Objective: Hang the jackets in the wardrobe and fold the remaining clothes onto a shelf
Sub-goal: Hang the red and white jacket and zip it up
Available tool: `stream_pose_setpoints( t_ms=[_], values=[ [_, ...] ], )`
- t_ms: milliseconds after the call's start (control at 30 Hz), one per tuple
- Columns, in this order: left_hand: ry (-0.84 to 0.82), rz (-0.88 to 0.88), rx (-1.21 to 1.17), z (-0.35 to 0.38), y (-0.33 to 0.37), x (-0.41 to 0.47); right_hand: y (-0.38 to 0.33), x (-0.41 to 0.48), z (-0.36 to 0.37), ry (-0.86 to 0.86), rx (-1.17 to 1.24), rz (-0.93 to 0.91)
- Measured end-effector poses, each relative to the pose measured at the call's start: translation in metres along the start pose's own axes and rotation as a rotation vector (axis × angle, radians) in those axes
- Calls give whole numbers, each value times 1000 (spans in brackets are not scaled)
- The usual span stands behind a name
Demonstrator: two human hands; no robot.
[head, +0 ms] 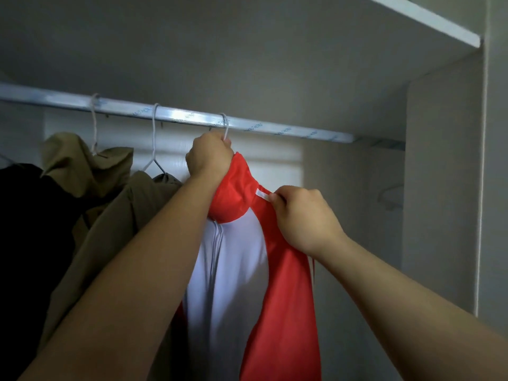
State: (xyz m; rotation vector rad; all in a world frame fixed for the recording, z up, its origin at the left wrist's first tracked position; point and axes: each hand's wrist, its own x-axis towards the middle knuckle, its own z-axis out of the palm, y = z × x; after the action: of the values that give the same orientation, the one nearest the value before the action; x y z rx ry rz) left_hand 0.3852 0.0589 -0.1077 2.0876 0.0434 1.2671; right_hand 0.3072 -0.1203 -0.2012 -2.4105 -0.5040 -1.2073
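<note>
The wardrobe is seen from below, with the rail run across it from upper left down to the right, beneath a white shelf. Under the left part of the rail a black garment and two khaki jackets are hung on white wire hangers. Just right of these, under the middle of the rail, the red-and-white jacket is found. Its long axis runs straight down from the rail, with the collar end uppermost and pointed at the rail, the hem out of view below, and the white zipped front turned toward the camera.

The left hand is closed in a fist round the neck of the hanger hook, immediately under the rail. The hook appears to be looped over the rail already. The right hand is held lower and further right under the rail, with thumb and forefinger pinched on a small white tab at the red shoulder.

The coming move is judged to turn on one relation: the hook lies directly above the left hand and touches the rail. The left hand is therefore the nearer to the rail, and release can be made there. The right hand lies off to the side of the jacket's long axis, well placed for the cloth to be squared on the hanger
</note>
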Motion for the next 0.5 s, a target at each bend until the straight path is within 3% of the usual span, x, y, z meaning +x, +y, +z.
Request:
stream_pose_setpoints(
  t_ms=[67, 133, 200, 267, 367, 433, 500],
  values=[
    [14, 10, 129, -10, 11, -8, -1, -4, 1, -8, -28, 40],
    [104, 133, 263, -20, 34, -24, 0, -3, -4, 14, -6, 84],
    [142, 287, 252, -24, 64, -44, 6, 0, -16, 83, 51, 144],
    [35, 381, 120, -17, 90, -65, 19, 0, -33, 207, 101, 202],
    [-315, 416, -50, 4, 117, -97, 41, -11, -65, 391, 186, 284],
    [-486, 491, -53, 18, 138, -114, 54, -18, -89, 456, 201, 328],
    [-547, 598, 26, 30, 167, -125, 69, -21, -116, 503, 172, 360]
  ],
)
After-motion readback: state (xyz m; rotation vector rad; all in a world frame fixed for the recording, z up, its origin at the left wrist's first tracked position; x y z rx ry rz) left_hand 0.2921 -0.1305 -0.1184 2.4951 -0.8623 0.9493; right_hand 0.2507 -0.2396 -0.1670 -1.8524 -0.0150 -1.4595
